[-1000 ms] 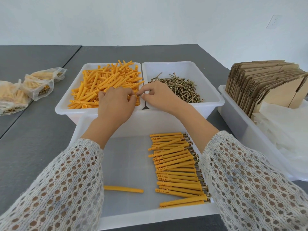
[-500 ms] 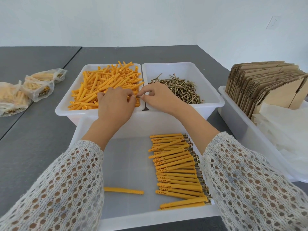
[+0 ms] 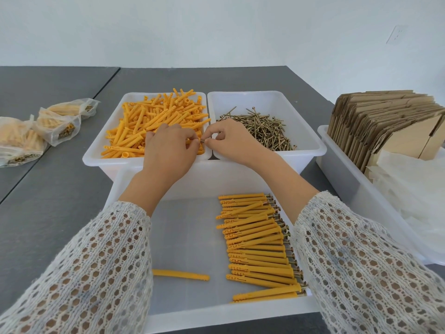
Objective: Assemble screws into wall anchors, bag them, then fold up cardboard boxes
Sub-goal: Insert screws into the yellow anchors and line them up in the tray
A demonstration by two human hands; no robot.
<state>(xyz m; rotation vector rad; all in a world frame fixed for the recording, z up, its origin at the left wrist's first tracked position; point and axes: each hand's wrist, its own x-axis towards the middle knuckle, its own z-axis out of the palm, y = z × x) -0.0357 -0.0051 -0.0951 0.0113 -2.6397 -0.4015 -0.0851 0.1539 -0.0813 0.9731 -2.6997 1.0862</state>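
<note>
My left hand [image 3: 169, 150] grips an orange wall anchor, mostly hidden under its fingers, over the near edge of the anchor bin [image 3: 96, 160]. My right hand [image 3: 230, 138] pinches a screw [image 3: 204, 141] whose short visible stretch meets the anchor's end. Loose orange anchors [image 3: 154, 121] fill the left bin. Brass screws [image 3: 262, 127] lie in the right bin [image 3: 310, 150]. In the near tray [image 3: 216, 312] a row of assembled anchors [image 3: 257, 247] lies along the right side. A single anchor [image 3: 180, 274] lies alone at the tray's left.
Filled plastic bags [image 3: 57, 124] lie on the grey table [image 3: 48, 201] at the left. At the right a long white bin [image 3: 342, 174] holds flat cardboard boxes [image 3: 375, 121] and clear plastic bags [image 3: 414, 194].
Both hands have stayed together at the bins' near edge, with only slight finger movement as the screw end and anchor meet. The view has shifted a little.
</note>
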